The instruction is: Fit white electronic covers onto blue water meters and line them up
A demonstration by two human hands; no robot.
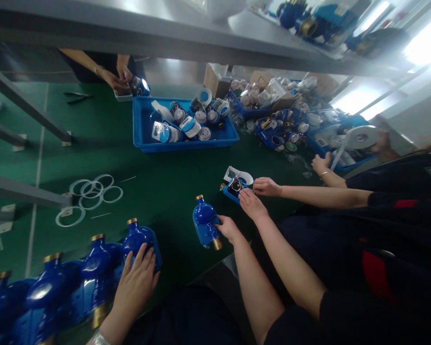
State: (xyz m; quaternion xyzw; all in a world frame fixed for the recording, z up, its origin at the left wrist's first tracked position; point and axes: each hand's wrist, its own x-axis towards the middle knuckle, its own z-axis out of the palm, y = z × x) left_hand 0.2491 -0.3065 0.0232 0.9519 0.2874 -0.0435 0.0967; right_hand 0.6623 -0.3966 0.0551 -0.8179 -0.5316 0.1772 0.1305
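My left hand lies with spread fingers on a blue water meter with brass ends, the last in a row at lower left. Near the middle, my right hand grips the side edge of another blue water meter. This one lies on a light blue base, with one brass end away from me and the other near me. My thumb shows; the other fingers are partly hidden. Just beyond, a co-worker's hands work on an opened meter with a white ring-shaped cover beside it.
Several white rings lie on the green table. A blue tray of meter parts stands beyond, with pliers to its left. Another person's hands work behind it. More parts and a third person are at right; a metal shelf hangs overhead.
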